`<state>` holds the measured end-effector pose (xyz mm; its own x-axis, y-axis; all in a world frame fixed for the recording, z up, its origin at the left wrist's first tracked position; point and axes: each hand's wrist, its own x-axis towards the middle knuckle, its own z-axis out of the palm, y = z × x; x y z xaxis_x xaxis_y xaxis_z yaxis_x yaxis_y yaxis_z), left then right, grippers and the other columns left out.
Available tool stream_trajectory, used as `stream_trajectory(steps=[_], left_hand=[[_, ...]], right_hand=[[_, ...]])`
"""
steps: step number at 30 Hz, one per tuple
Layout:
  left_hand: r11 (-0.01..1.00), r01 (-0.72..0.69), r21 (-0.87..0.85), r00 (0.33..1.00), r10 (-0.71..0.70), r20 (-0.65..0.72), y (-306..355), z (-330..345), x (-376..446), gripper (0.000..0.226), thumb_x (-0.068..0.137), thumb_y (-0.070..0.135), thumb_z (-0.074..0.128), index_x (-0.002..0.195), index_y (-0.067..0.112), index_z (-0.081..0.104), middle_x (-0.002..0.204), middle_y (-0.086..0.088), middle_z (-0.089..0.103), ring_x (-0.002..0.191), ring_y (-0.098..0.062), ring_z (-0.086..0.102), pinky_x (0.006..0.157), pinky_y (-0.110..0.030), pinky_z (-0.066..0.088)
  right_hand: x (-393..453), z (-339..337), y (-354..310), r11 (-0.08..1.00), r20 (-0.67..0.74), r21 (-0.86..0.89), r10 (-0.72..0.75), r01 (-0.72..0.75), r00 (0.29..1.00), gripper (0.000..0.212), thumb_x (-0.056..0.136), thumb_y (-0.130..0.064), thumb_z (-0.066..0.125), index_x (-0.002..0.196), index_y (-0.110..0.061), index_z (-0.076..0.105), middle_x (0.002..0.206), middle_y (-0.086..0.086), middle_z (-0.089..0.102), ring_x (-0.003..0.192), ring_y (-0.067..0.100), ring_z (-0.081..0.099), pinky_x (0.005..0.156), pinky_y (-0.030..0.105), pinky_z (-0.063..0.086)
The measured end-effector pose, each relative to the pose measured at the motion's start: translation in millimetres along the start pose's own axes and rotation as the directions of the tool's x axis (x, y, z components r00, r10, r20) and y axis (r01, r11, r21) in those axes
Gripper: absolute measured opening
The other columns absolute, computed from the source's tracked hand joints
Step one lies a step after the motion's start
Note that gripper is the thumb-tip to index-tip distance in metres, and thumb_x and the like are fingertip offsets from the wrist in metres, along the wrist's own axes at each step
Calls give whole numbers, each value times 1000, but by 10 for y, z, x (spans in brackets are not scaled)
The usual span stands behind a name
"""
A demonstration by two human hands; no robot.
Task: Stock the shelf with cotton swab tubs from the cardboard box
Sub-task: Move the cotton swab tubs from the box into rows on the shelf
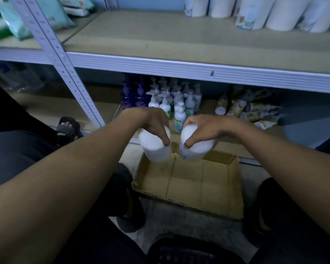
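The left hand (152, 122) is gripping a white cotton swab tub (155, 144) from above, fingers curled over its lid rim; the right hand (204, 128) is doing the same with a second tub (195, 147). Both tubs are hanging just above the far end of the cardboard box (234, 187), which is sitting open on the floor and showing only its bare bottom panels. The tubs are nearly touching between the hands.

Each tub is a short cylinder, and its long axis is running roughly upright, the lid end leaning toward the camera and the base pointing down into the box; the right one is tilting a little more.

The risk, as I judge it, is coming from the grip: fingertips on a lid alone may be letting a tub slip or the lid pop off during the lift. The tubs could also be knocking together, or clipping the shelf edge (198, 70) on the way up to the bare shelf board (141, 35).
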<state>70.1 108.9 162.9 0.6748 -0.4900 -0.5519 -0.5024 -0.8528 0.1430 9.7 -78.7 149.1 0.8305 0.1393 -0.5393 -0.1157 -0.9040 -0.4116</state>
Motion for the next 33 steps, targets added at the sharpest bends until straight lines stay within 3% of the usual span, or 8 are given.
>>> stream_trajectory(steps=[3, 6, 10, 15, 20, 24, 33], left_hand=[[1000, -17, -7, 999, 17, -36, 61, -298, -127, 74, 67, 59, 78, 131, 27, 61, 141, 7, 50, 125, -22, 50, 102, -43, 48], [998, -19, -54, 998, 15, -63, 145, -627, -244, 77, 60, 61, 81, 127, 29, 62, 133, 6, 54, 115, -26, 55, 89, -46, 57], [997, -36, -64, 993, 29, -115, 313, -1099, -446, 62, 49, 61, 81, 105, 37, 70, 114, 9, 64, 101, -19, 63, 81, -43, 61], [998, -54, -37, 987, 47, -157, 544, -1638, -699, 43, 68, 43, 83, 107, 32, 71, 107, 12, 63, 95, -7, 58, 79, -42, 62], [999, -43, 9, 976, 44, -215, 737, -2046, -793, 49, 68, 45, 83, 112, 31, 68, 111, 13, 61, 104, -13, 57, 83, -43, 61], [999, -27, 26, 969, 33, -245, 811, -2260, -716, 52, 65, 47, 84, 112, 28, 69, 115, 9, 60, 109, -18, 57, 80, -42, 61], [1000, -8, 15, 976, 11, -216, 767, -2500, -403, 51, 68, 45, 84, 112, 25, 69, 118, 5, 61, 111, -21, 58, 83, -44, 60]], right_hand=[[-197, -324, -129, 1000, 10, -26, 8, -8, 1000, 72, 64, -56, 82, 127, -39, 51, 130, -7, 48, 108, 24, 57, 78, 45, 62], [-414, -666, -289, 996, 5, -88, -1, 2, 1000, 63, 65, -56, 81, 120, -40, 54, 126, -6, 50, 107, 26, 58, 76, 47, 62], [-709, -1070, -483, 997, -77, -75, -3, -3, 997, 56, 66, -49, 84, 115, -38, 59, 122, -8, 52, 107, 23, 58, 74, 46, 63], [-1095, -1538, -635, 998, -142, -48, 27, -34, 990, 49, 76, -35, 83, 119, -33, 61, 117, -4, 54, 103, 24, 59, 69, 45, 63], [-1282, -1867, -711, 998, -215, -20, 58, -63, 975, 48, 77, -33, 83, 120, -29, 62, 118, -1, 56, 106, 27, 61, 74, 48, 63], [-1281, -2052, -703, 995, -254, 29, 99, -95, 962, 51, 76, -30, 84, 120, -18, 61, 116, 6, 58, 104, 31, 63, 74, 49, 62], [-982, -2230, -599, 994, -293, 30, 112, -108, 949, 55, 75, -34, 83, 124, -21, 61, 131, 2, 48, 116, 32, 56, 78, 49, 62]])
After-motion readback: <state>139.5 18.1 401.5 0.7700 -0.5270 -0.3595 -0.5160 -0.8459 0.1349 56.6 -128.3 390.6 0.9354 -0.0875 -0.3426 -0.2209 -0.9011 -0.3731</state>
